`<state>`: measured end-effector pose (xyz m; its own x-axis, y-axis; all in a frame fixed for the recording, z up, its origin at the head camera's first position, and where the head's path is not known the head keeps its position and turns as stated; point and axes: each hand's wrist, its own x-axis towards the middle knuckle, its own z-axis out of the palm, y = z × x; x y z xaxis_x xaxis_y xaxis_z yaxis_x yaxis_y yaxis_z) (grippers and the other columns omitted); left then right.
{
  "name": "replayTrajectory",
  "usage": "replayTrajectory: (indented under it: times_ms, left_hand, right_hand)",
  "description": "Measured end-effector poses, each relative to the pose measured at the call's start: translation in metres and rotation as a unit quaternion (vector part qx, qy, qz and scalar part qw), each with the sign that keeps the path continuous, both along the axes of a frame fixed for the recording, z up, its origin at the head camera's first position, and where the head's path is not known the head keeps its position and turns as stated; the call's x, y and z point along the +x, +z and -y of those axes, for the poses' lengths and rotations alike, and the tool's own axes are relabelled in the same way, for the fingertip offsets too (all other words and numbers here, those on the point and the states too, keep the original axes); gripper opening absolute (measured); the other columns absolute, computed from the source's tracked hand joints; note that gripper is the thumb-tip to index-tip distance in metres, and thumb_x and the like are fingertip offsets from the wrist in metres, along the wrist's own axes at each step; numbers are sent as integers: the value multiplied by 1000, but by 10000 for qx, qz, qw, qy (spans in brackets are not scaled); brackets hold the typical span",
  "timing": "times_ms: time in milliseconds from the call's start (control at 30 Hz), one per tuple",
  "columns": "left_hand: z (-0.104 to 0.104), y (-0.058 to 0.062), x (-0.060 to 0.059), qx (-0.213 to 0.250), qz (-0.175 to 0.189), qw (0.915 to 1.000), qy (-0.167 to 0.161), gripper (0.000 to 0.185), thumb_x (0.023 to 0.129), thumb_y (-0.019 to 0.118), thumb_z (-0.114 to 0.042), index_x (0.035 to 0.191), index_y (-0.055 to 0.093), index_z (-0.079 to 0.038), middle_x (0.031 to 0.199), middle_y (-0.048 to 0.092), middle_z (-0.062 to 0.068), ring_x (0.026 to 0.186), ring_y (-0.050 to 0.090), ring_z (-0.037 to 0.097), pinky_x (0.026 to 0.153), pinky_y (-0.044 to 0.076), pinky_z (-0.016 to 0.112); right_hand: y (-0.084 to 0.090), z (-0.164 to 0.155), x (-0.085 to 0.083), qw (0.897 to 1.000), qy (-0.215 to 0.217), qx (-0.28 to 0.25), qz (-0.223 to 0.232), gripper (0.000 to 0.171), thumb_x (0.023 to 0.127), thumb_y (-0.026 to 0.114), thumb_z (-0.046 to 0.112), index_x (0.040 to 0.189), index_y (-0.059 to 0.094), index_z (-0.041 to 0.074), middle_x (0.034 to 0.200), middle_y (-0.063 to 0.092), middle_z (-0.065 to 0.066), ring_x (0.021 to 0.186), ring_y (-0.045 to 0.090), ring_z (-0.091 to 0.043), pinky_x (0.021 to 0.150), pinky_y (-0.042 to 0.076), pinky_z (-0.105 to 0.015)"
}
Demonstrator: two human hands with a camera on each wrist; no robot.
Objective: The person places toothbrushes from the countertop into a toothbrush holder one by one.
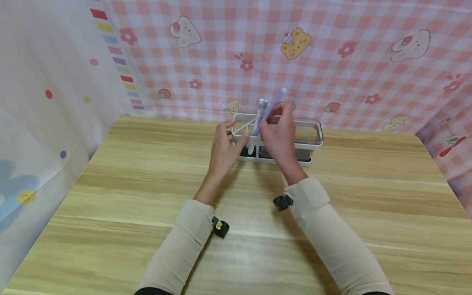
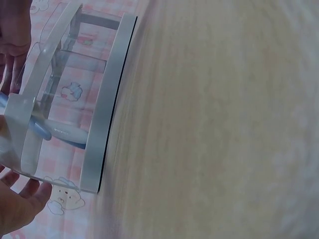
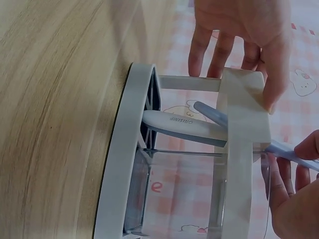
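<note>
R hand [image 1: 279, 130] pinched a blue pen [image 1: 268, 110], its tip already down in the holder's [image 1: 309, 139] left compartment beside a white pen [image 1: 261, 110]. L hand [image 1: 225, 143] steadied the holder's left end w/ relaxed fingers. Pen approx. half in; letting go still left, I'd judge.

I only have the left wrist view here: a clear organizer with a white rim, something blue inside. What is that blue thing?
Observer: A light blue pen, slanting into the end compartment of the organizer.
Reviewer: Who holds it?
Observer: The right hand pinches its upper end above the rim.
Reviewer: And the left hand?
Observer: The left hand steadies the organizer's end, thumb on the rim.
Reviewer: Anything else inside?
Observer: A white pen lies beside the blue one.
</note>
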<state>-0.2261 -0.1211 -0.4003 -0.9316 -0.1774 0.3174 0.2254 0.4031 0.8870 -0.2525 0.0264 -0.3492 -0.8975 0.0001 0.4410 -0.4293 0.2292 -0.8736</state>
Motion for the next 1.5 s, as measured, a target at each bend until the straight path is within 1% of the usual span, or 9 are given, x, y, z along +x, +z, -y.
replayTrajectory:
  times_ms: [100,233,400,567,833,967,1100,1233,1500]
  left_hand:
    - [0,0,0,-1,-9,10000,2,55,95,68,-31,137,46,-4,137,51,18,116,58,27,94,50,40]
    - [0,0,0,43,-67,10000,-36,55,94,68,-30,137,46,-3,137,50,18,116,57,28,95,50,43]
    - [0,-1,0,82,-93,9999,-43,56,94,68,-31,137,46,-3,138,50,20,116,57,30,96,50,48]
    - [0,-1,0,70,-144,9999,-42,56,93,67,-30,137,46,-2,137,51,20,115,57,30,95,49,50]
    - [0,0,0,86,-125,9999,-40,57,93,67,-30,137,46,-2,136,51,19,114,57,31,95,49,51]
    - [0,-1,0,63,-106,9999,-23,57,93,67,-30,138,46,-2,135,51,18,114,57,30,95,49,49]
    - [0,0,0,5,-86,10000,19,57,93,68,-31,138,46,-3,135,52,16,114,58,28,94,50,45]
    - [0,1,0,3,-52,10000,34,57,93,68,-32,138,47,-4,135,52,14,114,58,27,93,50,41]
    - [-1,1,2,86,-9,10000,6,56,94,68,-30,137,46,-3,138,51,18,118,57,29,96,49,44]
  right_hand:
    - [-1,0,0,9995,-25,310,-47,33,89,60,-7,115,43,1,106,58,-14,93,65,-22,68,57,-28]
    - [-2,1,0,9985,-42,538,-121,33,88,63,-8,114,45,0,104,59,-14,92,65,-22,73,57,-30]
    - [-3,0,0,9970,-102,758,-137,31,85,66,-7,111,49,-1,102,63,-13,91,66,-22,71,55,-28]
    - [-3,-1,0,9956,-58,931,-102,30,84,68,-7,108,51,-3,99,65,-16,89,66,-23,72,57,-28]
    - [-2,-3,-1,9938,99,1087,222,28,83,69,-7,105,53,-4,100,66,-19,90,66,-24,78,58,-30]
    - [-1,-4,0,9914,84,1279,257,27,83,71,-7,104,54,-4,100,67,-18,91,66,-25,79,58,-31]
    - [0,-5,0,9890,63,1460,231,27,84,72,-5,104,55,-3,101,67,-16,94,66,-25,81,58,-32]
    - [1,-6,0,9885,81,1486,279,28,85,73,-5,105,55,-2,102,67,-16,95,66,-25,82,58,-32]
    - [3,-9,4,9871,141,1524,467,28,87,74,-2,107,55,-1,104,67,-14,97,64,-25,82,57,-34]
